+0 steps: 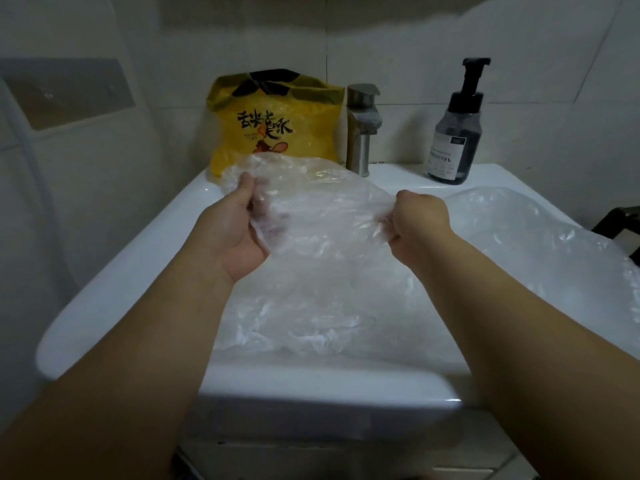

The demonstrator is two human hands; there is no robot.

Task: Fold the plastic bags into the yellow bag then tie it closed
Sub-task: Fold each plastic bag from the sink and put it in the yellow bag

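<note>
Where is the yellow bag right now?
In the head view the yellow bag stands at the back left of the sink, just left of the metal faucet and behind the clear plastic bag.

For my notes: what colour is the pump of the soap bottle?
Black; the pump shows best in the head view.

Walls: pale glossy tiles (415,46) with thin grout lines
Left wall: a shallow rectangular recess (69,95), grey inside
Furniture: white ceramic washbasin (104,299); brushed-metal tap (362,129) at its back edge; dark pump bottle (455,133) right of the tap
Light: dim and soft, small glints on the basin rim
</note>
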